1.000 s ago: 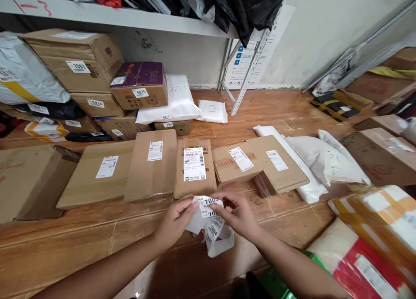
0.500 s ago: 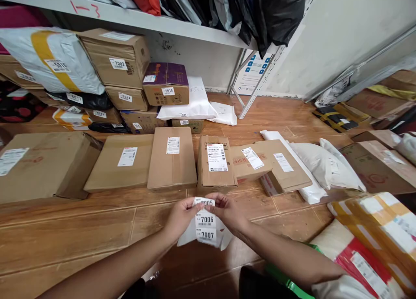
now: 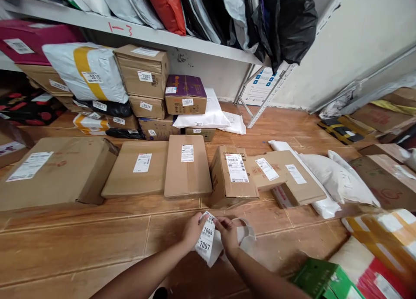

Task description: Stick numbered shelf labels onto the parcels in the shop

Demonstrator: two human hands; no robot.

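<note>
A strip of white number labels [image 3: 206, 239], printed 7006 and 7007 on its lower part, hangs tilted between my hands over the wooden floor. My left hand [image 3: 194, 231] pinches its upper left edge. Closed on the top right corner are the fingers of my right hand [image 3: 229, 236], partly covering the top number. Loose pale backing paper curls behind and to the right of my right hand. Just beyond my hands stand a tall carton [image 3: 232, 186] with a shipping label and a flat brown box [image 3: 187, 177].
More boxes line the floor, including a large carton [image 3: 61, 164] on the left. White mailer bags [image 3: 325, 173] lie to the right. A green box [image 3: 321, 277] sits near my right forearm. Numbered parcels [image 3: 146, 80] are stacked beneath a metal shelf [image 3: 156, 32].
My view has turned slightly to the left. The label strip, upright before, now tilts, and more backing paper shows to the right. Both hands still hold the strip.
</note>
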